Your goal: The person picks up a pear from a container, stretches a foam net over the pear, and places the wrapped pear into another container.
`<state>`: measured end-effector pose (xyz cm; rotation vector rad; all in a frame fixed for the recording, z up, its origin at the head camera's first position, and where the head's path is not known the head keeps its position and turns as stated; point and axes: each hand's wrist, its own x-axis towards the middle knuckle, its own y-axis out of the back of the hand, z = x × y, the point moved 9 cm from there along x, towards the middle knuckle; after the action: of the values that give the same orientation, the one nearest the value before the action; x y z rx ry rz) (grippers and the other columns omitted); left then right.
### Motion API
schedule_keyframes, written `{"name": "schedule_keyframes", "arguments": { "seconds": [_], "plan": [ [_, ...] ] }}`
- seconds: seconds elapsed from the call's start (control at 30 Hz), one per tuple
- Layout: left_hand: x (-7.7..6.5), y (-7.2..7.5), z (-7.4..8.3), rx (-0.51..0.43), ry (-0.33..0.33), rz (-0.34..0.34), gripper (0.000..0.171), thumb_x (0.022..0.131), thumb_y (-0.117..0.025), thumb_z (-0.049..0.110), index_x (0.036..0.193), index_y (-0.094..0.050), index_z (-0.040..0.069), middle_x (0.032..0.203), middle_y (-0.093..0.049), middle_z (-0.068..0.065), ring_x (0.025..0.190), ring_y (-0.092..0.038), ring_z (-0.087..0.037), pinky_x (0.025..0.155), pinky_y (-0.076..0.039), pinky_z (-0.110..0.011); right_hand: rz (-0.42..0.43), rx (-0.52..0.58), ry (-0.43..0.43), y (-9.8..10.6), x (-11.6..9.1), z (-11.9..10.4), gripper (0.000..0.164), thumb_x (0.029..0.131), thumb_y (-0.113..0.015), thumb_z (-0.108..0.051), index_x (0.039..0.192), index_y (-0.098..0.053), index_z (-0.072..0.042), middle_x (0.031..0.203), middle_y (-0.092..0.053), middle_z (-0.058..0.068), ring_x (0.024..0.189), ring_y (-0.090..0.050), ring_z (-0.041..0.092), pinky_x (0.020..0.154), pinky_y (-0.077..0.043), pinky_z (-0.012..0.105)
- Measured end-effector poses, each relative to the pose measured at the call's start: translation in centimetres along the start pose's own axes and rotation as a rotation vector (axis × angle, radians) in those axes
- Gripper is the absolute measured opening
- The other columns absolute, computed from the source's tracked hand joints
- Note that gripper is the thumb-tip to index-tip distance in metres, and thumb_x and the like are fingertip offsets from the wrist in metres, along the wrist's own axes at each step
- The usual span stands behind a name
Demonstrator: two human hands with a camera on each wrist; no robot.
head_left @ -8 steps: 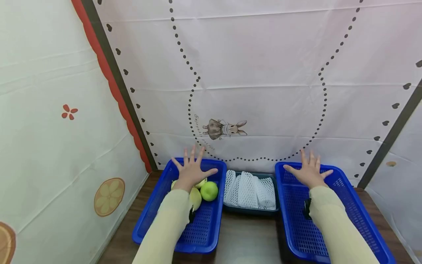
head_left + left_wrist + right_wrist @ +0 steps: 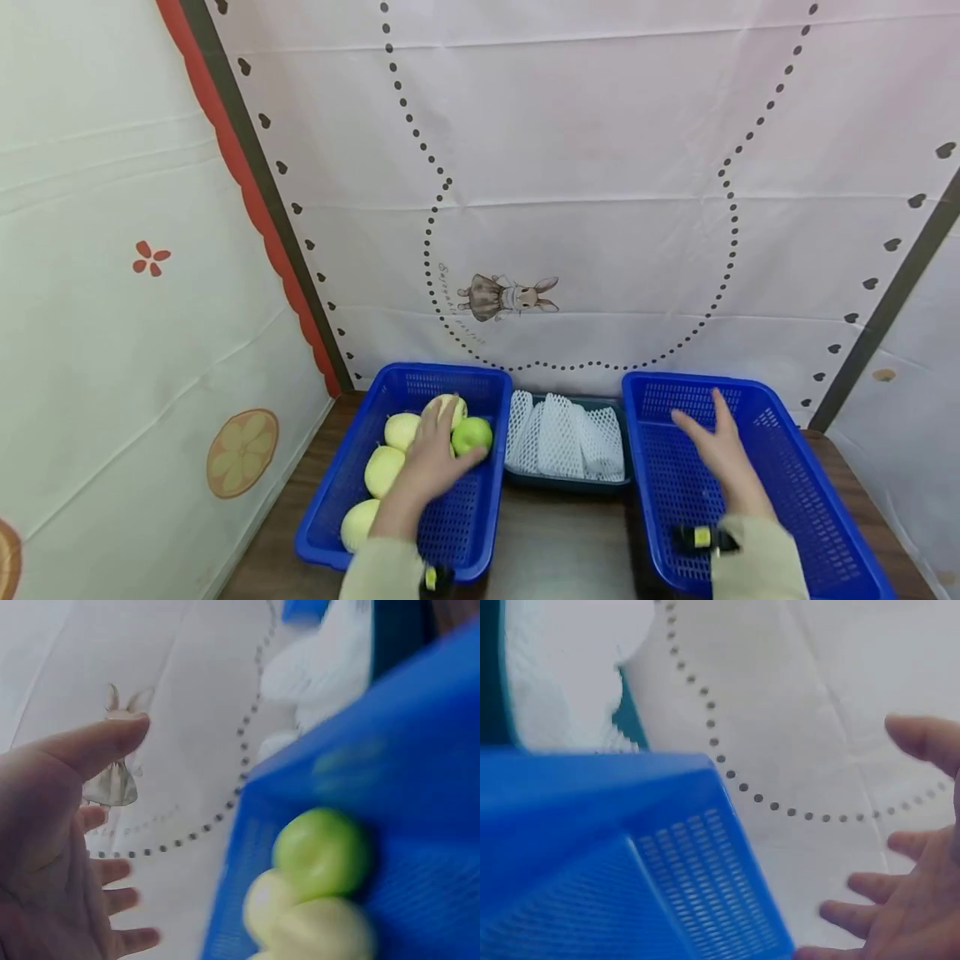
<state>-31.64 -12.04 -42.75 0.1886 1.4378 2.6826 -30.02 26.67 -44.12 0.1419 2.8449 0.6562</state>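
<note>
The left hand (image 2: 429,468) is above the left blue basket (image 2: 459,529), its fingers released and holding nothing, near the green apple (image 2: 474,435) and pale fruits (image 2: 383,472) inside. The right hand (image 2: 726,458), likewise unclenched, is over the right blue basket (image 2: 677,471). Between the baskets sits a dark tray (image 2: 566,482) of white nets (image 2: 559,437).
</note>
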Motion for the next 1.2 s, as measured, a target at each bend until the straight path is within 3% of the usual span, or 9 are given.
{"name": "schedule_keyframes", "arguments": {
  "seconds": [0.1,0.17,0.3,0.43,0.57,0.67,0.97,1.2],
  "plan": [
    [-3.1,-2.6,-0.3,-0.152,0.031,-0.016,0.084,0.083,-0.064,0.048,0.147,-0.021,0.014,0.148,-0.021,-0.020,0.133,-0.020,-0.042,0.097,-0.026,-0.063,0.029,0.067,-0.083,-2.1,-2.5,2.4,0.098,0.088,-0.051,-0.056,0.145,0.019,-0.016,0.149,0.016,0.022,0.133,0.003,0.049,0.101,-0.009,0.064],
    [-4.3,-4.4,-0.6,-0.204,0.049,-0.020,0.081,0.083,-0.066,0.044,0.145,-0.026,0.010,0.145,-0.028,-0.021,0.130,-0.026,-0.043,0.096,-0.029,-0.060,0.048,0.053,-0.099,-3.6,-3.4,3.4,0.096,0.089,-0.053,-0.050,0.146,0.014,-0.012,0.149,0.007,0.027,0.132,-0.005,0.051,0.101,-0.015,0.063],
    [-5.2,-7.3,-1.0,-0.225,0.080,-0.041,0.073,0.083,-0.067,0.038,0.140,-0.035,0.007,0.139,-0.037,-0.022,0.126,-0.034,-0.041,0.096,-0.032,-0.057,0.076,-0.034,-0.074,-6.3,-4.0,4.3,0.091,0.088,-0.058,-0.038,0.147,0.002,-0.003,0.146,-0.006,0.033,0.127,-0.016,0.054,0.098,-0.023,0.063],
    [-5.2,-9.0,-1.6,-0.198,0.131,-0.068,0.063,0.083,-0.067,0.033,0.136,-0.042,0.010,0.133,-0.047,-0.017,0.116,-0.048,-0.035,0.091,-0.039,-0.052,0.076,-0.134,-0.081,-7.7,-4.0,5.0,0.083,0.087,-0.060,-0.031,0.146,-0.011,0.002,0.142,-0.021,0.035,0.122,-0.030,0.053,0.092,-0.033,0.061],
    [-5.2,-9.1,-1.6,-0.164,0.140,-0.059,0.058,0.082,-0.067,0.031,0.133,-0.047,0.014,0.126,-0.054,-0.012,0.106,-0.056,-0.029,0.084,-0.044,-0.048,0.098,-0.197,-0.099,-7.8,-4.1,5.6,0.066,0.085,-0.059,-0.018,0.140,-0.030,0.005,0.133,-0.038,0.034,0.114,-0.044,0.048,0.087,-0.040,0.058],
    [-5.3,-9.0,-1.5,-0.145,0.128,-0.047,0.057,0.082,-0.068,0.031,0.132,-0.048,0.014,0.123,-0.056,-0.012,0.102,-0.058,-0.027,0.082,-0.046,-0.047,0.114,-0.202,-0.097,-7.7,-4.1,5.8,0.061,0.081,-0.058,-0.012,0.136,-0.037,0.005,0.130,-0.043,0.032,0.112,-0.047,0.046,0.086,-0.041,0.057],
    [-5.3,-9.1,-1.4,-0.107,0.129,-0.046,0.058,0.082,-0.067,0.037,0.133,-0.049,0.016,0.117,-0.060,-0.010,0.098,-0.059,-0.026,0.078,-0.047,-0.047,0.121,-0.205,-0.106,-7.5,-4.1,6.3,0.062,0.078,-0.060,-0.012,0.136,-0.041,0.003,0.130,-0.046,0.028,0.112,-0.048,0.044,0.091,-0.038,0.055],
    [-5.5,-8.4,-1.2,-0.133,0.093,-0.060,0.061,0.085,-0.063,0.044,0.137,-0.044,0.017,0.127,-0.054,-0.015,0.112,-0.051,-0.034,0.088,-0.042,-0.052,0.131,-0.232,-0.111,-7.1,-4.3,6.1,0.063,0.079,-0.062,-0.018,0.135,-0.043,0.001,0.127,-0.048,0.029,0.109,-0.051,0.043,0.088,-0.040,0.055]
  ]
}}
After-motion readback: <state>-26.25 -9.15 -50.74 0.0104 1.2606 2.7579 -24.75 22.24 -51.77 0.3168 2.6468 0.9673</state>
